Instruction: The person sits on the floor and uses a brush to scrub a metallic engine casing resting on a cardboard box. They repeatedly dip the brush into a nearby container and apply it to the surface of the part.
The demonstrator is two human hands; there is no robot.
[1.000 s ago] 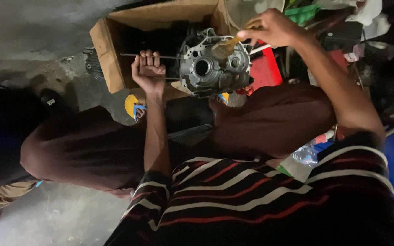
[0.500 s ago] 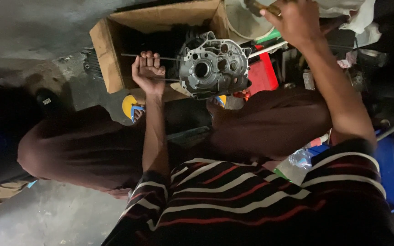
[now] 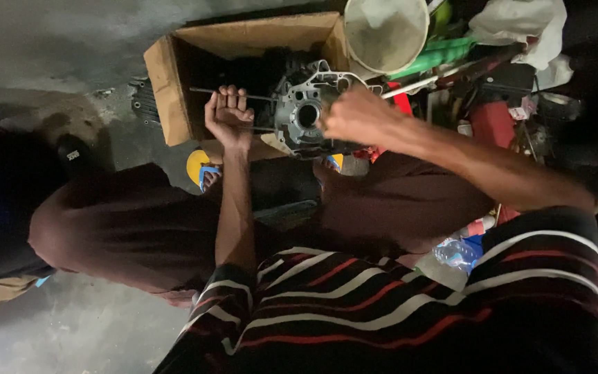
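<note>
Nearest to me is my own striped shirt, black with white and red bands, filling the bottom of the view, and beyond it my knees in dark brown trousers, spread to either side as I crouch over the concrete floor.

My left hand reaches forward between the knees. Its fingers are curled into a fist around a thin metal rod that runs sideways across the open front of a cardboard box. The rod's far end meets the metal engine casing.

My right hand comes in from the right and rests against the right side of that casing, fingers bent and drawn together on its edge; I cannot tell whether they pinch some small part or simply press on the metal. The grey casting, with a round hole in its middle, sits just in front of the box, between my two hands and above my knees.

Below the casing a yellow and blue sandal peeks out. Farther back, behind the box, stands a pale round funnel, with a green bottle, a red container and a white rag off to the right.
</note>
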